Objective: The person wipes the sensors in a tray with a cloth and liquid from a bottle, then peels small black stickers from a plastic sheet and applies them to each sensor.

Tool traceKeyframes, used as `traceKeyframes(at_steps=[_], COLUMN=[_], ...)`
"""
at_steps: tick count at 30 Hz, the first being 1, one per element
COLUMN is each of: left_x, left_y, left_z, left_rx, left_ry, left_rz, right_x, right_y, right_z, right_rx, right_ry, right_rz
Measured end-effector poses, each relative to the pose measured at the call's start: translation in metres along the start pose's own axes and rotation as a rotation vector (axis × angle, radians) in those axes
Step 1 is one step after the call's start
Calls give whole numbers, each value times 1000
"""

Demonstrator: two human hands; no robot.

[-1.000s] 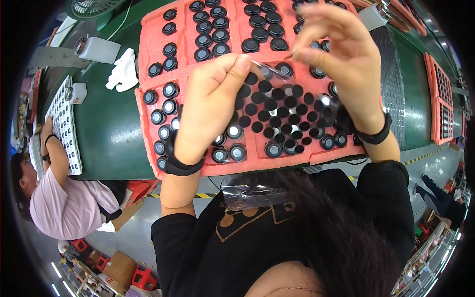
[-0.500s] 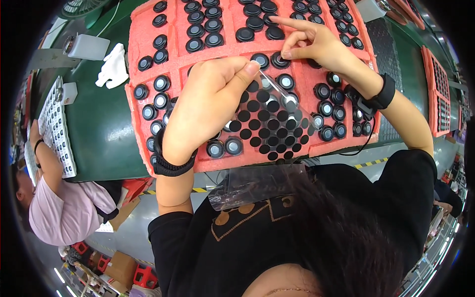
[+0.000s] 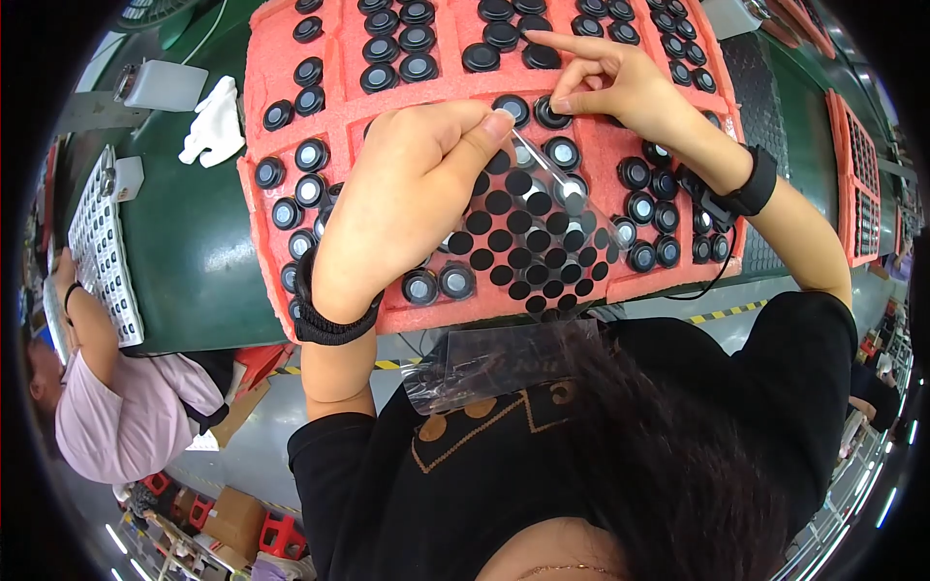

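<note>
My left hand (image 3: pixel 412 198) pinches the upper corner of a clear plastic sheet (image 3: pixel 528 237) between thumb and forefinger. Rows of black round stickers cover the sheet, which hangs tilted over a pink foam tray (image 3: pixel 276 58). Through it, some of the tray's contents show. My right hand (image 3: pixel 625 92) is above the tray, its index finger stretched out over black round parts and its other fingers curled. Its thumb tip is close to a black part with a grey centre (image 3: pixel 552 113). Whether anything sticks to the index fingertip cannot be made out.
The tray's compartments hold many black round parts and lie on a green table (image 3: pixel 194 252). Left of it are a white glove (image 3: pixel 215 124), a translucent bottle (image 3: pixel 167 87) and a white tray of parts (image 3: pixel 114 281), with another person beside it. Another pink tray (image 3: pixel 845 184) stands at the right.
The view has shifted slightly, with the tray appearing a little further left. Both hands keep nearly the same pose, and the left still holds the sheet.
</note>
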State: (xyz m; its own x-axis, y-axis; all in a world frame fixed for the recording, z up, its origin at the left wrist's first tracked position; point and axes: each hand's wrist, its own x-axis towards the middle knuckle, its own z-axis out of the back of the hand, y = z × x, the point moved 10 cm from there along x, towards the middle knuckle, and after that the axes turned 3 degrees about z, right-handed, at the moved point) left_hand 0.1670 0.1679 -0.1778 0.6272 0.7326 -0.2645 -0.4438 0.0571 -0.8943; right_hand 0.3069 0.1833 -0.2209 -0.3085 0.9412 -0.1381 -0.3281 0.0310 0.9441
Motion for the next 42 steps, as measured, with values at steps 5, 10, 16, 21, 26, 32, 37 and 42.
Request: traceKeyframes(at_steps=[5, 10, 16, 21, 26, 32, 37, 42], left_x=[2, 2, 1, 0, -1, -1, -1, -1], left_y=[-2, -3, -1, -2, 0, 2, 3, 3], left_z=[1, 4, 2, 2, 2, 0, -1, -1], left_rx=[1, -32, -78, -26, -41, 1, -4, -5], left_ry=[-29, -66, -51, -45, -47, 3, 12, 2], left_rz=[-55, -120, -27, -22, 5, 16, 20, 17], right_x=[-2, -7, -30, -40, -39, -39, -39, -39], right_y=[7, 27, 17, 1, 4, 1, 1, 3], right_z=[-5, 2, -3, -7, -8, -7, -9, -13], right_rx=[-282, -465, -164, -115, -148, -163, -166, -287], right_ry=[-9, -112, 8, 13, 8, -20, -12, -19], right_rz=[160, 195, 72, -11, 10, -21, -1, 64])
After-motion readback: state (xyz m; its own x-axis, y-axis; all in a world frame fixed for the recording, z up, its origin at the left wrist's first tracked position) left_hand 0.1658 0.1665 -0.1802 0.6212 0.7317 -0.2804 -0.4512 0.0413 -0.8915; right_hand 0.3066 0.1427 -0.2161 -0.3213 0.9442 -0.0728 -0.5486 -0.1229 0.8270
